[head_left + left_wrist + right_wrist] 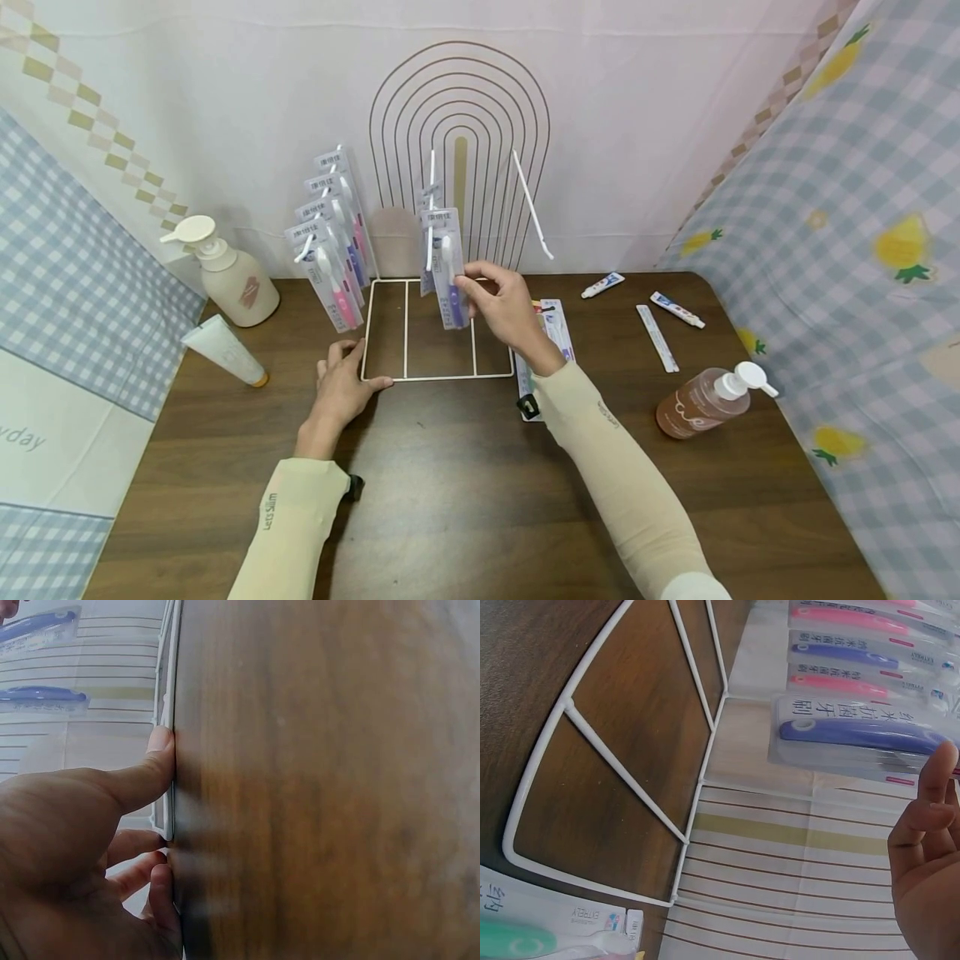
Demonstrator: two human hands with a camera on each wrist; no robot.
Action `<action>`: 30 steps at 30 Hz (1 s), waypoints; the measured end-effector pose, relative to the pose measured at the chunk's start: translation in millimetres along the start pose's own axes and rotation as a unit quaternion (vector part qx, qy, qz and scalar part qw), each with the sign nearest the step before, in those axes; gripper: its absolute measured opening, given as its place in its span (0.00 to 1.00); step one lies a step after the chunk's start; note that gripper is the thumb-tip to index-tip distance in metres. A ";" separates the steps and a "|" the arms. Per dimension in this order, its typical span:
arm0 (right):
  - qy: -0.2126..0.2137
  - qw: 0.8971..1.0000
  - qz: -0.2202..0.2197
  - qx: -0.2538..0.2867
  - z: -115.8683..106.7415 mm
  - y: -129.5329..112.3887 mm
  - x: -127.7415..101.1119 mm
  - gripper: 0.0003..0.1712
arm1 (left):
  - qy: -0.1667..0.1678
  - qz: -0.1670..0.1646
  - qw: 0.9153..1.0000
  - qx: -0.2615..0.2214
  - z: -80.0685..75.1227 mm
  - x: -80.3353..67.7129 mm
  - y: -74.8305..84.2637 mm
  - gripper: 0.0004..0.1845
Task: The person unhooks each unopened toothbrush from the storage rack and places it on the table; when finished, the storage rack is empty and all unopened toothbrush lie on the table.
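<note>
At the middle hook (430, 208) of a white wire display rack (438, 378), my right hand (510, 308) pinches the side of a packaged purple toothbrush (447, 275). Another toothbrush package hangs behind it. In the right wrist view the purple handle (840, 735) lies beside my thumb and index finger. My left hand (342, 387) holds the front left corner of the rack's base, thumb on the front wire and fingers at the side. The left wrist view shows the thumb (150, 772) pressed against that wire. Several packaged pink and purple toothbrushes (330, 275) hang on the left hook.
Packaged toothbrushes (558, 325) lie under my right forearm. Two small toothpaste tubes (602, 285) and a narrow white packet (657, 338) lie to the right, near a pink pump bottle (697, 408). A cream pump bottle (243, 287) and a white tube (225, 350) stand at left.
</note>
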State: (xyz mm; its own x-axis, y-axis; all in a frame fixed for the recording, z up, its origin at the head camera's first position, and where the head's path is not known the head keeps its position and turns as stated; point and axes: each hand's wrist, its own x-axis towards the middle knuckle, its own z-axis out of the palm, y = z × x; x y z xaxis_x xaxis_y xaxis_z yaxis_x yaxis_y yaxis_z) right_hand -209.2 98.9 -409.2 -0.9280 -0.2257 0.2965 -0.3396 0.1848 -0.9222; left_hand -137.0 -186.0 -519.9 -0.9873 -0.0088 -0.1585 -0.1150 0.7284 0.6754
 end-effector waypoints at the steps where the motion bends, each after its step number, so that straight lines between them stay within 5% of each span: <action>1: 0.001 1.000 0.001 0.000 -0.7 0.3 -0.3 0.10 | 0.000 0.000 1.000 0.000 -0.5 -0.4 0.8 0.52; 14: 0.028 1.000 0.006 -0.001 -6.0 7.8 -7.9 0.10 | -0.002 0.002 1.000 0.000 -1.9 -2.5 2.8 0.52; 30: 0.056 0.994 0.091 -0.011 -42.8 54.8 -43.4 0.14 | -0.003 -0.002 1.000 0.000 -2.1 -3.2 5.5 0.53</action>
State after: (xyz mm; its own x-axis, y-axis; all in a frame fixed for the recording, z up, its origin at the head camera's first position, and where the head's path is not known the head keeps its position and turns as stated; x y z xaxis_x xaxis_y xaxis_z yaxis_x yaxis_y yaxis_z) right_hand -194.1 159.7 -461.9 -0.9851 -0.0783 0.1528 -0.1672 0.2331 -0.9580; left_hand -134.7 -183.4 -514.1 -0.9862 -0.0081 -0.1654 -0.1192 0.7278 0.6754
